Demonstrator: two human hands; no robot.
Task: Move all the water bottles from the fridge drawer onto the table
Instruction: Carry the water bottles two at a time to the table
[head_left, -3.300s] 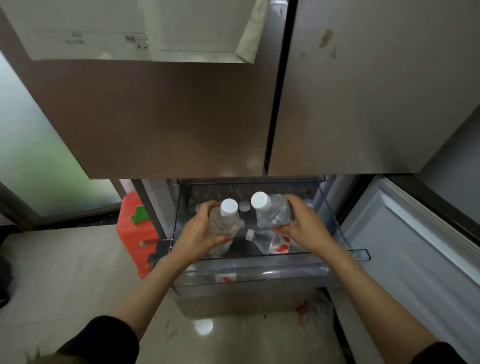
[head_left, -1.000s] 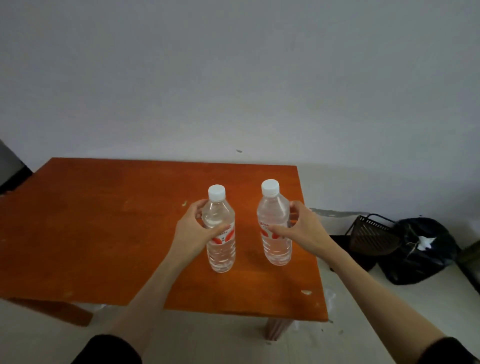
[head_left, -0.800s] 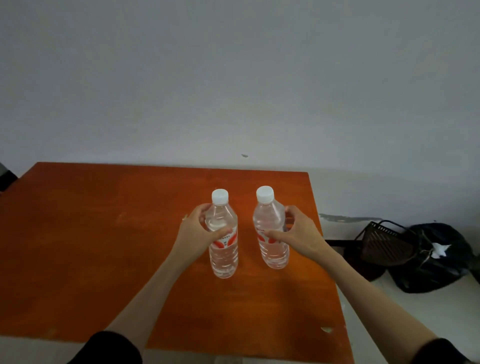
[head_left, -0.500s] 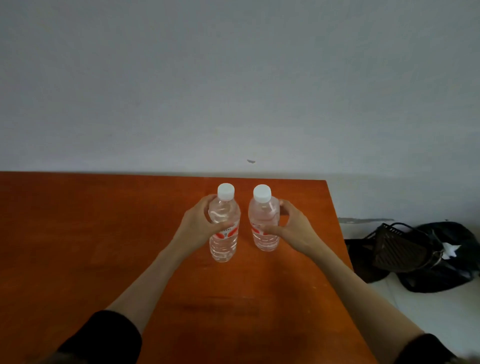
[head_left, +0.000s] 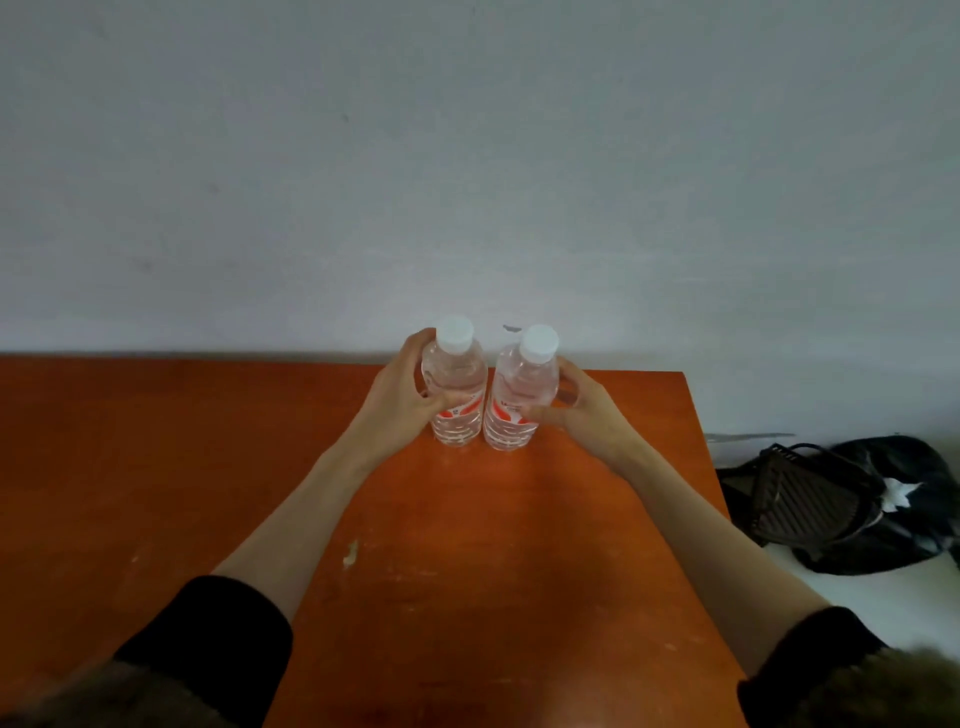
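Note:
Two clear water bottles with white caps and red-and-white labels stand upright side by side near the far edge of the orange wooden table (head_left: 156, 467). My left hand (head_left: 402, 400) is wrapped around the left bottle (head_left: 456, 384). My right hand (head_left: 582, 410) grips the right bottle (head_left: 519, 400). Both bottle bases appear to rest on the tabletop, and the bottles nearly touch each other. The fridge and its drawer are out of view.
A grey wall rises right behind the table. On the floor to the right of the table lie a dark wire basket (head_left: 800, 493) and a black plastic bag (head_left: 893, 499). The table's right edge runs close to my right forearm.
Since the fridge drawer view, I carried both bottles to the table. Over the last second they moved farther back on the table and closer together, and I stand nearer.

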